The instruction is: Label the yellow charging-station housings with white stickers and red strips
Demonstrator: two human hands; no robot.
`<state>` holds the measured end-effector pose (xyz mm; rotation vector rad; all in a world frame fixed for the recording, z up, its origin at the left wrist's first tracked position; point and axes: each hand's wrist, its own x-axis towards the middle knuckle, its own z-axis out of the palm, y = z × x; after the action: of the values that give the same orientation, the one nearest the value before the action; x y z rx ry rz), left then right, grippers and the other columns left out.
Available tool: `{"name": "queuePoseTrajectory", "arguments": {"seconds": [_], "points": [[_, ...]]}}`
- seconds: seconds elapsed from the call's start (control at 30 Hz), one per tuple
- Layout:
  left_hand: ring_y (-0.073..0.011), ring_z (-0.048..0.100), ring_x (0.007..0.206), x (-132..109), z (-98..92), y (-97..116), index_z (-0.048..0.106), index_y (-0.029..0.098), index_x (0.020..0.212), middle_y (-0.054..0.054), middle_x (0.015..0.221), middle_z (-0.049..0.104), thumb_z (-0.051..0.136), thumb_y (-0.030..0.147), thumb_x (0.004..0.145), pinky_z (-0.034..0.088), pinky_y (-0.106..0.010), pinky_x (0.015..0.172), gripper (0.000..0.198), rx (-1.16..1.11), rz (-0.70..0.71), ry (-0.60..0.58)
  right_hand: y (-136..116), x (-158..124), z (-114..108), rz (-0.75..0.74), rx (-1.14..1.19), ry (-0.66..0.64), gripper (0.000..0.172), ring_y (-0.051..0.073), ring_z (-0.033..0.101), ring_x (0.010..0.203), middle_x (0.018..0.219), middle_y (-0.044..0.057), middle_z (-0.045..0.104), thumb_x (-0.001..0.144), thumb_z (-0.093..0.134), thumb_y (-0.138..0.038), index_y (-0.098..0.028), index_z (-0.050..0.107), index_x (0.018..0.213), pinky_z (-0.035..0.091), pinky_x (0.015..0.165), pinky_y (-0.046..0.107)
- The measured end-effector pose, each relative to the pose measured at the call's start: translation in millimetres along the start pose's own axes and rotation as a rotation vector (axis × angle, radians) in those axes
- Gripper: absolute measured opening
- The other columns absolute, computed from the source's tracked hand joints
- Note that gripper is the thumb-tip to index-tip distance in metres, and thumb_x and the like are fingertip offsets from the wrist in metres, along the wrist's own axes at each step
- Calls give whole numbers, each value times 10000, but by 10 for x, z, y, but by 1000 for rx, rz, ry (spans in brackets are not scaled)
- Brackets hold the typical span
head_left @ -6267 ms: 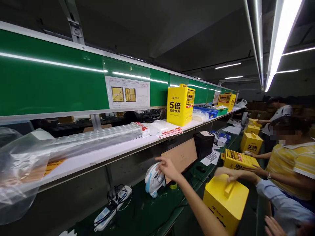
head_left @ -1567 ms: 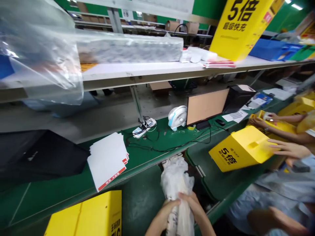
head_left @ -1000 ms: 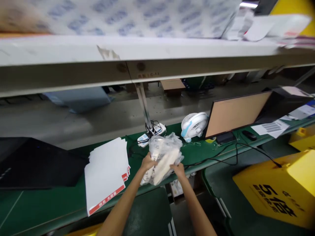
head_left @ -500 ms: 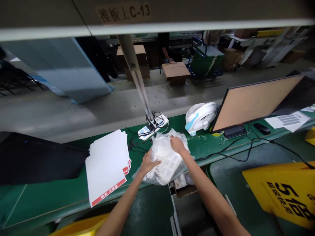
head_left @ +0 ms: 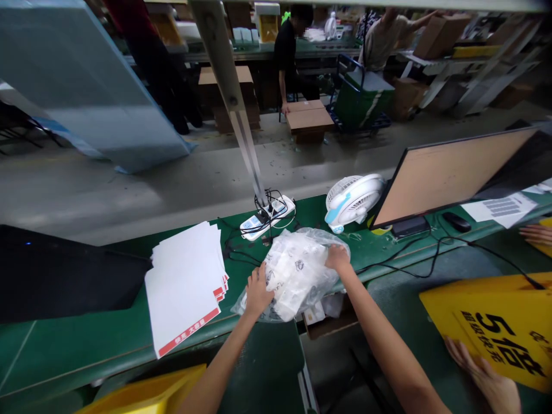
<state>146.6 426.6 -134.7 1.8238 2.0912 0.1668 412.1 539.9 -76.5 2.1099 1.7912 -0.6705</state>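
While a clear plastic bag (head_left: 293, 282) with white contents is pressed against the green workbench (head_left: 56, 345), no closed grip is formed by either hand: the left hand (head_left: 259, 292) is held open with its fingers spread across the bag's near left side, and the right hand (head_left: 338, 259) is laid open over its far right side, the fingers slightly curved against the plastic. The bag is placed at the bench's near edge, just right of a stack of white sheets with red-banded edges (head_left: 183, 287). A corner of a yellow box (head_left: 146, 391) is seen at the bottom edge of the view. To the right, a larger yellow box printed "5倍" (head_left: 500, 328) is touched by a co-worker's hand (head_left: 480, 371). Just beyond the bag, a power strip (head_left: 267, 218), a white desk fan (head_left: 353, 201) and a monitor (head_left: 452, 178) are set on the bench, with a barcode sheet (head_left: 500, 208) beside them. Across the floor, a person in black (head_left: 284, 52) is seen beside a stacked cardboard box (head_left: 309, 121).
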Motion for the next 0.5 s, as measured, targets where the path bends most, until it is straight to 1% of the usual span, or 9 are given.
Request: {"name": "queuePoseTrajectory", "arguments": {"seconds": [0.07, 0.13, 0.17, 0.23, 0.27, 0.3, 0.37, 0.43, 0.5], "points": [[-405, 428, 1367, -72, -11, 149, 281, 193, 1538, -186, 1502, 442, 558, 211, 833, 443, -591, 1051, 757, 17, 27, 56, -118, 8, -11, -54, -22, 46, 421, 277, 553, 1228, 1396, 139, 517, 961, 634, -328, -151, 556, 1335, 510, 1003, 488], [-425, 238, 1483, -177, -2, 373, 245, 117, 1544, -212, 1604, 274, 499, 220, 899, 324, -618, 1150, 701, 27, 101, 100, -269, 53, -11, -173, -20, 68, 415, 284, 526, 1267, 1429, 138, 494, 965, 627, -326, -151, 559, 1335, 484, 1036, 501], [-405, 166, 1514, -229, 15, 501, 229, 116, 1551, -195, 1636, 209, 467, 247, 934, 284, -605, 1183, 674, 29, 159, 106, -332, 101, -14, -230, -15, 60, 396, 278, 529, 1265, 1420, 136, 504, 968, 623, -329, -151, 573, 1318, 477, 1046, 496], [-346, 126, 1538, -298, 76, 750, 205, 174, 1570, -138, 1660, 179, 445, 303, 970, 258, -568, 1212, 659, 32, 298, 81, -404, 242, -27, -296, -7, 12, 364, 261, 558, 1226, 1364, 130, 551, 969, 623, -338, -142, 600, 1275, 485, 1036, 484], [-327, 145, 1536, -307, 118, 852, 206, 209, 1573, -115, 1656, 208, 468, 318, 966, 259, -561, 1215, 670, 35, 362, 59, -410, 324, -33, -302, -7, -20, 357, 254, 576, 1200, 1332, 126, 573, 968, 626, -343, -139, 607, 1260, 497, 1021, 477], [-315, 201, 1521, -301, 167, 929, 229, 235, 1568, -104, 1635, 272, 500, 317, 954, 278, -549, 1209, 676, 38, 415, 36, -398, 405, -37, -294, -8, -53, 356, 249, 590, 1177, 1308, 122, 587, 967, 628, -348, -138, 609, 1254, 507, 1006, 473], [-315, 390, 1415, -261, 269, 989, 346, 222, 1520, -129, 1505, 464, 537, 270, 926, 379, -519, 1142, 627, 48, 465, 0, -342, 537, -33, -273, -9, -108, 366, 245, 602, 1154, 1292, 115, 596, 964, 633, -361, -142, 606, 1256, 520, 986, 471], [-329, 533, 1238, -228, 360, 918, 478, 159, 1423, -168, 1311, 591, 541, 258, 915, 472, -496, 1020, 521, 59, 453, -12, -267, 601, -17, -259, 0, -139, 384, 248, 600, 1157, 1301, 116, 590, 960, 636, -372, -145, 599, 1268, 523, 981, 472], [-338, 563, 1144, -241, 434, 747, 526, 108, 1365, -195, 1226, 608, 543, 315, 923, 497, -487, 953, 488, 61, 435, -9, -197, 600, 1, -252, 14, -152, 384, 244, 590, 1172, 1329, 124, 572, 965, 628, -377, -158, 595, 1279, 519, 991, 460]]}}
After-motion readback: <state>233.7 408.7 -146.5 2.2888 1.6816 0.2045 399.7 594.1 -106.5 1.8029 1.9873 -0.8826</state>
